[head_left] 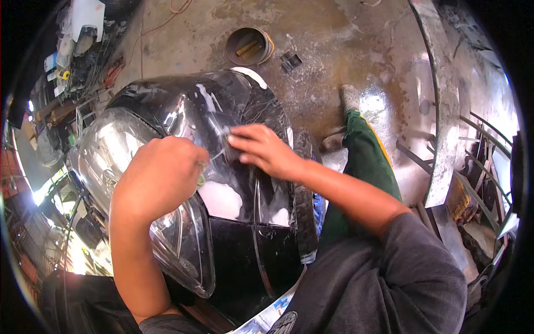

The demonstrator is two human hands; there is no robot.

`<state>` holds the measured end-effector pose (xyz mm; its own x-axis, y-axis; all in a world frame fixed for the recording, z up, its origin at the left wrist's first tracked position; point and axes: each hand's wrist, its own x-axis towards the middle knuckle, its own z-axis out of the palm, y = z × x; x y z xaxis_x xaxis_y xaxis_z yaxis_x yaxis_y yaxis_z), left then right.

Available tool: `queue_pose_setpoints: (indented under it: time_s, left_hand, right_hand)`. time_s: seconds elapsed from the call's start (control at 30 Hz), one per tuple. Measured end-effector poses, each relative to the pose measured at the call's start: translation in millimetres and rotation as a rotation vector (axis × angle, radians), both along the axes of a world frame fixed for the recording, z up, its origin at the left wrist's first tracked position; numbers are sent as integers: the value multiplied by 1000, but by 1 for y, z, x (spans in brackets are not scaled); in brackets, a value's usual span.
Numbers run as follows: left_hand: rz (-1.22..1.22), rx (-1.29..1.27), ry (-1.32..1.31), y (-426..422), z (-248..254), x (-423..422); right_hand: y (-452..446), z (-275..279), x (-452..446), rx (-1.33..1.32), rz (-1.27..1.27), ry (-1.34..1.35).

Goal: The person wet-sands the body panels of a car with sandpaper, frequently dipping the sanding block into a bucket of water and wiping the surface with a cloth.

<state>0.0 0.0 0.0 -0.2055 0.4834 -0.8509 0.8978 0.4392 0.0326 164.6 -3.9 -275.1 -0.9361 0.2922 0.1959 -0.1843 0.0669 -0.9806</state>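
My left hand point(169, 170) is closed in a fist above the clear headlight lens. A bit of something pale green point(201, 177), perhaps a cloth or sponge, shows below its fingers. My right hand point(264, 149) reaches over the glossy black vehicle panel point(236, 250). Its fingers press on a dark grey piece point(227, 139), which looks like sandpaper but is smeared by motion. Wet streaks lie around the fingertips. A white patch point(221, 199) marks the panel just nearer to me, and a smaller white patch point(280, 216) sits by its edge.
A tyre point(305, 192) stands beside the panel, near my green trouser leg point(364, 150). A bucket point(230, 49) with a yellowish object inside stands on the wet concrete floor, with a small black item point(291, 61) nearby. Long metal pieces point(439, 111) lie at right.
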Motion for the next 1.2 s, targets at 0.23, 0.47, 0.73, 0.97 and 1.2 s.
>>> queue_pose_setpoints:
  time_s: [0.23, 0.47, 0.73, 0.97, 1.2]
  left_hand:
    - [29, -42, 131, 3, 15, -1]
    - [73, -40, 119, 4, 12, -3]
    - [90, -12, 73, 5, 11, -7]
    - [114, -56, 97, 7, 10, -5]
    - [107, -53, 70, 9, 9, -5]
  right_hand:
    - [3, 18, -56, 20, -128, 120]
    - [30, 10, -110, -17, -141, 73]
    - [8, -5, -27, 54, -31, 162]
    - [37, -28, -108, -6, -124, 96]
    - [16, -31, -46, -5, -77, 87]
